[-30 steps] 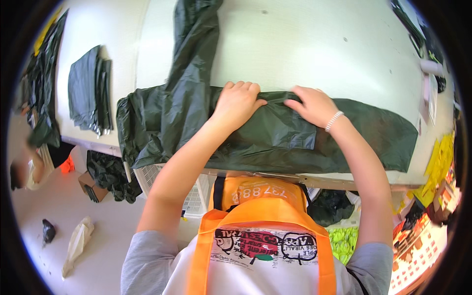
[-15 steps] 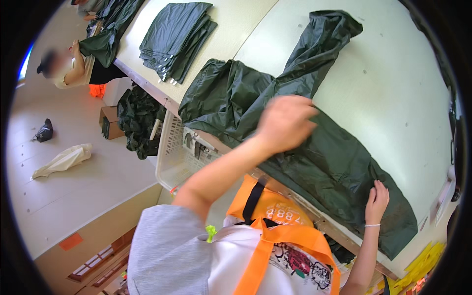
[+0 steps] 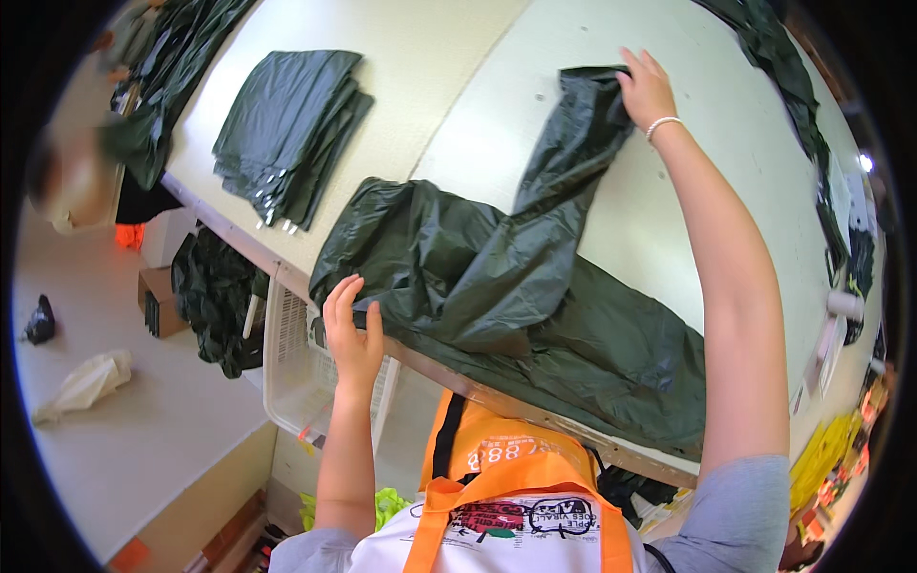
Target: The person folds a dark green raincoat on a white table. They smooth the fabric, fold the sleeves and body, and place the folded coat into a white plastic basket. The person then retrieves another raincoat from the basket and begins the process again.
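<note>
A dark green, thin, shiny garment (image 3: 478,277) lies spread and creased along the front of the pale table. One long tube-shaped part of it points away from me, another stretches to the right; whether these are legs or sleeves I cannot tell. At the far end of the upper tube, my right hand (image 3: 651,95) touches the fabric's corner with fingers stretched out. My left hand (image 3: 353,334) is at the garment's near left edge, thumb and fingers apart, by the table's front edge.
A stack of folded dark green pieces (image 3: 287,134) rests at the table's far left. Below the table edge stands a white plastic basket (image 3: 282,382), with a dark heap (image 3: 215,296) and cardboard box (image 3: 162,304) beyond. A blurred person (image 3: 76,177) is at far left. Yellow material (image 3: 829,449) lies at right.
My left hand has drawn back from over the garment's middle to its near left edge. My right hand has gone from the garment's right end to the far tube end.
</note>
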The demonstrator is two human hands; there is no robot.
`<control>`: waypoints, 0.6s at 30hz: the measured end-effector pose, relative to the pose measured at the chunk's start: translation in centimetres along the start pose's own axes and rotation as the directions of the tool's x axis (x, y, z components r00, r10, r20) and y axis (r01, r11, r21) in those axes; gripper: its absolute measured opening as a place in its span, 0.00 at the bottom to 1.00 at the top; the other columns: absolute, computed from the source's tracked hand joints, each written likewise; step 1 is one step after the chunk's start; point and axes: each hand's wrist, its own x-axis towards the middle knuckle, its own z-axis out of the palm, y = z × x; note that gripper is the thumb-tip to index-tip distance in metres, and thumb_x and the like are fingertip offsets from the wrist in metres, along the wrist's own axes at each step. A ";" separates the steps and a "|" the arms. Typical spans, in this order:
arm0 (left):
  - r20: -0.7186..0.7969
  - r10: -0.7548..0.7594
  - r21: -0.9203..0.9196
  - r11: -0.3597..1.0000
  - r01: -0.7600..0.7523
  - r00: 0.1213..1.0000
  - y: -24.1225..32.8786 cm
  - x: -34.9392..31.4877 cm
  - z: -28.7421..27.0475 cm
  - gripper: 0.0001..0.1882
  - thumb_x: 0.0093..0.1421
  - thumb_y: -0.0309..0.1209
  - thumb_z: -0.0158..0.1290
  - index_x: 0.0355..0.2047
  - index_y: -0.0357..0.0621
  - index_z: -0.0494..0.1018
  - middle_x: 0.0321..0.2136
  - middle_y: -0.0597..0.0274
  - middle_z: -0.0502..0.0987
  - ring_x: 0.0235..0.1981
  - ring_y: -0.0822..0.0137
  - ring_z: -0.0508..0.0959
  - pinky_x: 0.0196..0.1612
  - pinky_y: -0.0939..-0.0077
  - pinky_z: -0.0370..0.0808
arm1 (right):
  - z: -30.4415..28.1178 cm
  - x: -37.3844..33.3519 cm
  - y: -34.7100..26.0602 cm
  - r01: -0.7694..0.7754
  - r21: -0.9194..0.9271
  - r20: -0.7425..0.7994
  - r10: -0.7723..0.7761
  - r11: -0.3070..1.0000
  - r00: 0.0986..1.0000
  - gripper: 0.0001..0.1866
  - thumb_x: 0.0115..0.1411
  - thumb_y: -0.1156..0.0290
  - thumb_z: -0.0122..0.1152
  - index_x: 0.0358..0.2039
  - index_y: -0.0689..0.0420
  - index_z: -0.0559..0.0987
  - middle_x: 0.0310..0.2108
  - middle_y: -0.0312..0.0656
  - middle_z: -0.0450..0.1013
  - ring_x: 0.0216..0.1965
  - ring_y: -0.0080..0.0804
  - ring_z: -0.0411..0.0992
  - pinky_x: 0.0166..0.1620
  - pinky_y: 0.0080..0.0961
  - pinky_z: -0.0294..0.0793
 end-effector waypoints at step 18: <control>0.297 -0.064 0.127 0.992 0.027 0.953 -6.9 14.4 8.9 0.32 0.48 0.19 0.49 0.56 0.52 0.61 0.49 0.54 0.68 0.44 0.47 0.74 0.41 0.59 0.73 | -54.5 -22.3 2.6 -0.826 -0.157 0.394 0.801 0.542 0.451 0.19 0.67 0.60 0.46 0.46 0.62 0.75 0.40 0.38 0.73 0.40 0.25 0.70 0.45 0.24 0.68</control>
